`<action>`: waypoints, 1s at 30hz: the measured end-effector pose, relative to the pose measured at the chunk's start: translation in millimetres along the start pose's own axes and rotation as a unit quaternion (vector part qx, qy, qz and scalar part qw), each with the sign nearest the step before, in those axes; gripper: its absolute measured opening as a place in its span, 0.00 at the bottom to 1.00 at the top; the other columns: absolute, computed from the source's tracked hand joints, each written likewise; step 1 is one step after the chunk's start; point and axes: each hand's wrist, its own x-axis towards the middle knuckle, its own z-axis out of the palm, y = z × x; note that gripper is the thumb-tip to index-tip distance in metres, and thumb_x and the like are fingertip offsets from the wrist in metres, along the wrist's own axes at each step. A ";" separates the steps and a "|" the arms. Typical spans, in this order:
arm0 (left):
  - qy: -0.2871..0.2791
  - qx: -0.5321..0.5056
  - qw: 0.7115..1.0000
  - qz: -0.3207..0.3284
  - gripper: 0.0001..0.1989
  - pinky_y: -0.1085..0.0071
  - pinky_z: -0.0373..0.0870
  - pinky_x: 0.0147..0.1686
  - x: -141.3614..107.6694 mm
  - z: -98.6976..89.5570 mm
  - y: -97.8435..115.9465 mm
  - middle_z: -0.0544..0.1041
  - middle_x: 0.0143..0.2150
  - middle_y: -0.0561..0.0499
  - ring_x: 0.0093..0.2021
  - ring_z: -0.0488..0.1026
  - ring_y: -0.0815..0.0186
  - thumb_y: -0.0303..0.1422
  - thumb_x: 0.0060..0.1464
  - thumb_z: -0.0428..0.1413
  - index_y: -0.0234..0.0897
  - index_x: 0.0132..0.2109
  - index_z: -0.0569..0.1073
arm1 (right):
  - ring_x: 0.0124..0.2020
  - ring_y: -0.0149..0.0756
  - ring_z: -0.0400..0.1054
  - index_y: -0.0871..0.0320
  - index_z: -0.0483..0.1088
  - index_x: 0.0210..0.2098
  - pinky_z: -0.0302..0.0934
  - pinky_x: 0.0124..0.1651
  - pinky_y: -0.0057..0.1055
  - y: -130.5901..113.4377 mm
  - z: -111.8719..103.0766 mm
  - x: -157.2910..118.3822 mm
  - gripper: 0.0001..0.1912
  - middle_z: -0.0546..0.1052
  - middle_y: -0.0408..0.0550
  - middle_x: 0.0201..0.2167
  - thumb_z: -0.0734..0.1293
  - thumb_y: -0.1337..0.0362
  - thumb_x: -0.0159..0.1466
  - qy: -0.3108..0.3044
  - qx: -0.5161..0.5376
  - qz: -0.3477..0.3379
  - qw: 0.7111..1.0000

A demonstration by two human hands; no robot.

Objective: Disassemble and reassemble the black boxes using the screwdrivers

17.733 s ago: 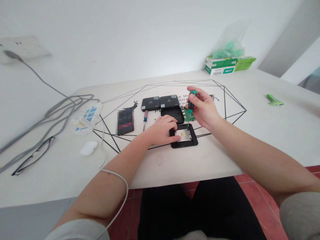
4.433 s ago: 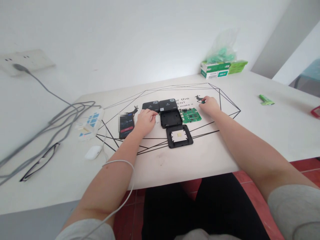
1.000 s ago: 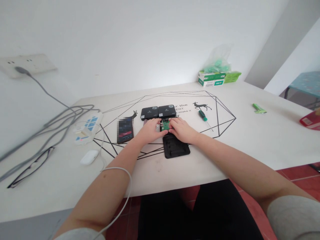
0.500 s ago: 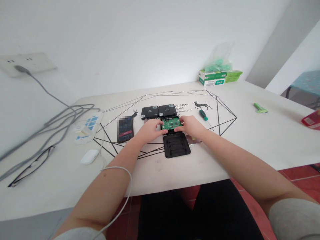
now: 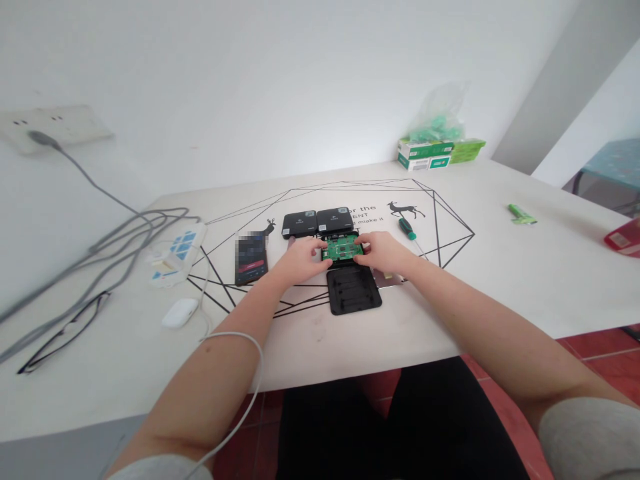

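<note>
A green circuit board (image 5: pixel 343 249) lies in an open black plastic case at the middle of the table. My left hand (image 5: pixel 303 260) grips the board's left side, thumb at the near edge and fingers at the far one. On the right side my right hand (image 5: pixel 379 253) holds it the same way. Just nearer lies the black case cover (image 5: pixel 354 291), inner side up. Behind the board two closed black boxes sit side by side, a left box (image 5: pixel 299 224) and a right box (image 5: pixel 335 220). A green-handled screwdriver (image 5: pixel 407 229) rests right of my right hand.
On the left are a phone (image 5: pixel 251 260), a white earbud case (image 5: pixel 180 313), a white power strip (image 5: pixel 183 250), grey cables and glasses (image 5: pixel 65 333). Green-and-white boxes (image 5: pixel 425 155) stand against the wall. A green packet (image 5: pixel 521 214) and a red object (image 5: pixel 625 238) lie at right.
My right thumb has shifted right, from over the board toward its near right edge. My left hand stays nearly in place, and the board remains in the case.
</note>
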 end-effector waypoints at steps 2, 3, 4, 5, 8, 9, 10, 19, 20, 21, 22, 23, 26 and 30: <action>0.002 0.002 1.000 0.002 0.23 0.53 0.75 0.55 -0.7 0.2 0.6 0.81 0.49 0.44 0.43 0.78 0.56 0.45 0.55 0.62 0.38 0.54 0.81 | 0.42 0.39 0.79 0.57 0.80 0.48 0.68 0.45 0.31 -0.1 -1.6 0.4 0.15 0.85 0.49 0.42 0.74 0.64 0.61 -0.008 0.020 0.016 1.000; 0.001 0.000 1.000 0.001 0.23 0.54 0.75 0.54 -1.0 0.3 0.9 0.80 0.49 0.44 0.43 0.78 0.56 0.45 0.56 0.62 0.38 0.55 0.81 | 0.40 0.38 0.78 0.56 0.80 0.47 0.68 0.44 0.31 0.2 -2.3 1.1 0.14 0.84 0.48 0.42 0.75 0.63 0.61 -0.015 0.033 0.029 0.999; -0.002 -0.003 1.000 -0.002 0.23 0.55 0.76 0.54 -1.2 0.5 1.2 0.79 0.49 0.44 0.43 0.78 0.56 0.44 0.56 0.62 0.38 0.55 0.80 | 0.40 0.37 0.78 0.56 0.80 0.45 0.68 0.43 0.30 0.8 -2.8 1.9 0.12 0.84 0.47 0.41 0.76 0.63 0.61 -0.021 0.048 0.043 0.998; -0.005 -0.006 1.000 -0.005 0.23 0.55 0.76 0.53 -1.4 0.6 1.3 0.78 0.49 0.44 0.44 0.78 0.56 0.44 0.57 0.61 0.38 0.56 0.80 | 0.39 0.36 0.77 0.56 0.80 0.42 0.68 0.43 0.29 1.8 -3.2 2.8 0.10 0.84 0.46 0.40 0.77 0.64 0.61 -0.026 0.064 0.056 0.996; -0.020 -0.018 1.000 -0.005 0.24 0.54 0.77 0.53 -1.8 1.3 1.0 0.75 0.51 0.44 0.45 0.77 0.55 0.45 0.58 0.61 0.38 0.58 0.79 | 0.41 0.35 0.77 0.55 0.80 0.40 0.67 0.43 0.28 5.3 -3.1 4.7 0.09 0.84 0.45 0.39 0.78 0.64 0.60 -0.032 0.096 0.073 0.992; -0.024 -0.022 0.999 -0.003 0.25 0.53 0.77 0.54 -2.0 1.7 0.6 0.74 0.52 0.43 0.46 0.77 0.55 0.45 0.58 0.61 0.38 0.59 0.79 | 0.41 0.35 0.77 0.55 0.80 0.40 0.67 0.43 0.28 6.2 -2.8 4.8 0.09 0.84 0.45 0.39 0.78 0.64 0.60 -0.033 0.099 0.071 0.992; -0.029 -0.023 0.999 0.000 0.25 0.53 0.77 0.55 -2.2 2.0 0.2 0.73 0.52 0.42 0.47 0.77 0.54 0.45 0.59 0.60 0.38 0.59 0.78 | 0.41 0.35 0.77 0.55 0.80 0.41 0.67 0.42 0.29 6.8 -2.6 4.7 0.10 0.84 0.45 0.38 0.78 0.63 0.60 -0.034 0.096 0.069 0.992; -0.020 -0.004 1.000 0.024 0.24 0.50 0.74 0.61 -4.3 4.3 0.3 0.72 0.54 0.40 0.56 0.75 0.50 0.45 0.62 0.56 0.37 0.59 0.79 | 0.34 0.35 0.73 0.57 0.82 0.39 0.64 0.39 0.29 5.3 -1.1 5.4 0.09 0.83 0.46 0.35 0.75 0.58 0.62 -0.033 0.028 0.023 0.999; -0.020 0.003 0.999 0.028 0.24 0.50 0.73 0.62 -4.7 3.7 1.1 0.72 0.54 0.40 0.56 0.75 0.50 0.45 0.62 0.56 0.37 0.59 0.79 | 0.35 0.36 0.74 0.57 0.82 0.38 0.65 0.40 0.30 5.4 -0.6 6.0 0.09 0.83 0.47 0.35 0.75 0.58 0.63 -0.036 0.019 0.014 0.999; -0.021 0.010 0.999 0.032 0.24 0.49 0.72 0.63 -5.1 2.7 1.9 0.72 0.54 0.39 0.56 0.76 0.49 0.45 0.63 0.56 0.37 0.59 0.79 | 0.35 0.36 0.74 0.57 0.82 0.37 0.65 0.40 0.30 5.5 -0.3 6.5 0.09 0.83 0.47 0.35 0.74 0.58 0.63 -0.038 0.012 0.007 0.999; -0.023 0.016 0.999 0.037 0.24 0.49 0.72 0.63 -5.6 1.3 2.5 0.73 0.54 0.39 0.56 0.76 0.49 0.45 0.63 0.56 0.37 0.59 0.79 | 0.36 0.37 0.74 0.57 0.82 0.37 0.65 0.41 0.31 5.7 -0.4 6.7 0.09 0.83 0.48 0.36 0.73 0.58 0.64 -0.040 0.006 0.000 0.999; -0.027 0.023 0.998 0.043 0.25 0.49 0.71 0.63 -6.2 -0.4 2.9 0.73 0.54 0.39 0.56 0.76 0.49 0.46 0.63 0.56 0.37 0.60 0.79 | 0.37 0.38 0.75 0.57 0.82 0.37 0.65 0.42 0.31 6.0 -1.1 6.5 0.09 0.83 0.49 0.38 0.73 0.58 0.65 -0.042 0.000 -0.008 0.999; -0.044 0.042 0.996 0.067 0.25 0.47 0.69 0.64 -7.4 -6.8 1.3 0.75 0.56 0.39 0.58 0.74 0.47 0.45 0.61 0.58 0.39 0.61 0.78 | 0.39 0.38 0.75 0.56 0.81 0.41 0.66 0.43 0.32 9.1 -9.3 3.3 0.09 0.82 0.51 0.45 0.73 0.58 0.65 -0.049 -0.012 -0.027 0.998; -0.055 0.068 0.993 0.082 0.29 0.47 0.66 0.66 -8.1 -13.7 -3.9 0.75 0.59 0.39 0.62 0.71 0.45 0.45 0.60 0.59 0.40 0.65 0.75 | 0.37 0.39 0.74 0.54 0.72 0.49 0.64 0.36 0.32 20.4 -32.7 -5.4 0.24 0.79 0.50 0.47 0.78 0.55 0.57 -0.113 -0.054 0.011 0.992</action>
